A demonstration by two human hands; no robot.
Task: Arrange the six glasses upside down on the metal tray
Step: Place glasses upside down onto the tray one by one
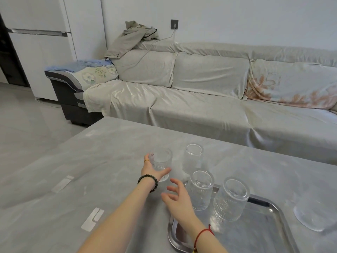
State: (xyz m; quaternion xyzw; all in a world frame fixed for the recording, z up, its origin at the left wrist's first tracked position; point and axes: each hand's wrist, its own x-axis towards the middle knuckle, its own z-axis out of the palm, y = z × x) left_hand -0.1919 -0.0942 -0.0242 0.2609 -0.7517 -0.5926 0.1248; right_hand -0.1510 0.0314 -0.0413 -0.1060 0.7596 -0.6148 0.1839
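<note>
My left hand (pixel 152 170) is closed around a clear ribbed glass (pixel 162 159) that stands mouth up on the grey table, left of the others. My right hand (pixel 177 199) hovers open with fingers spread, just below and right of that glass, holding nothing. The metal tray (pixel 262 232) lies at the lower right. Two glasses stand upside down on its far part: one (pixel 200 190) at the far left corner, one (pixel 230 199) to its right. A third upside-down glass (pixel 193 157) stands just behind them; whether it rests on the tray is hidden. Another glass (pixel 313 216) sits on the table right of the tray.
The grey table (pixel 91 161) carries pale tape marks (pixel 92 219) at its left. A covered sofa (pixel 182 99) runs along the far side of the table, with a jacket (pixel 133 37) on its back. A white fridge (pixel 36 42) stands at the far left.
</note>
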